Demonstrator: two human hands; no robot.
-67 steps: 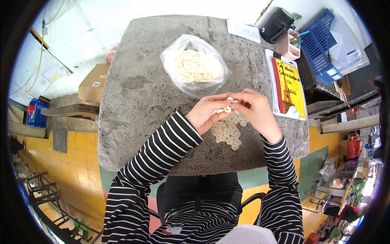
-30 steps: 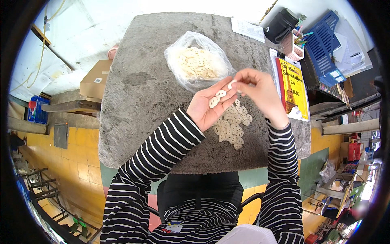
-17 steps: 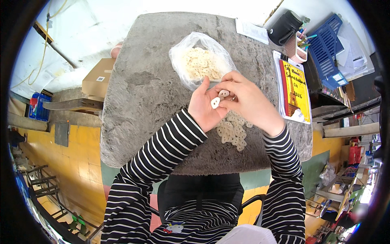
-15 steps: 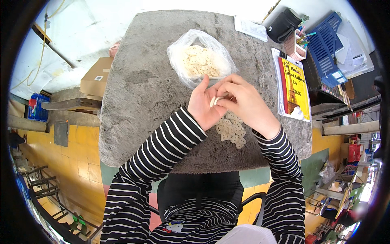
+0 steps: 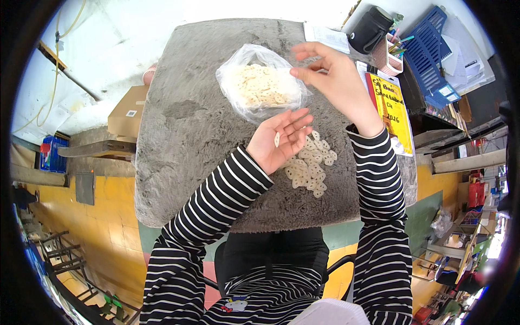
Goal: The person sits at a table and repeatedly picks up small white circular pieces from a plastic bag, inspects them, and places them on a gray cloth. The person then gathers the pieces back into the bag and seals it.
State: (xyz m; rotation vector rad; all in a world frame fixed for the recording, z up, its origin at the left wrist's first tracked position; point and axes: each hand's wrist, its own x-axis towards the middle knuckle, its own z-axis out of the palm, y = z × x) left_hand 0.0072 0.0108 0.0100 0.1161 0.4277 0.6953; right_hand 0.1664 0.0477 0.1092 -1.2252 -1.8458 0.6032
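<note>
My left hand (image 5: pixel 279 142) is palm up over the table with its fingers half curled. A small flat cream piece (image 5: pixel 277 139) lies on its palm. Just beyond that hand sits a clear plastic bag (image 5: pixel 236 103), its mouth open, full of similar cream pieces (image 5: pixel 262 85) with small holes. My right hand (image 5: pixel 333 78) is raised at the bag's right side, thumb and fingers apart, with nothing visible between them. A loose pile of the holed flat pieces (image 5: pixel 309 165) rests on the table to the right of my left hand, partly behind its fingertips.
A grey plush cover (image 5: pixel 184 135) drapes the table. Along the right side are a yellow-covered folder (image 5: pixel 387 103), a pink pen holder (image 5: pixel 387 57), a black cylindrical case (image 5: pixel 371 30) and a blue file rack (image 5: pixel 430 54). Papers (image 5: pixel 326 37) lie at the far edge.
My right hand has left my left palm and moved up and right, its fingers spreading. The left hand has turned and lowered slightly; one piece shows in it where two showed before.
</note>
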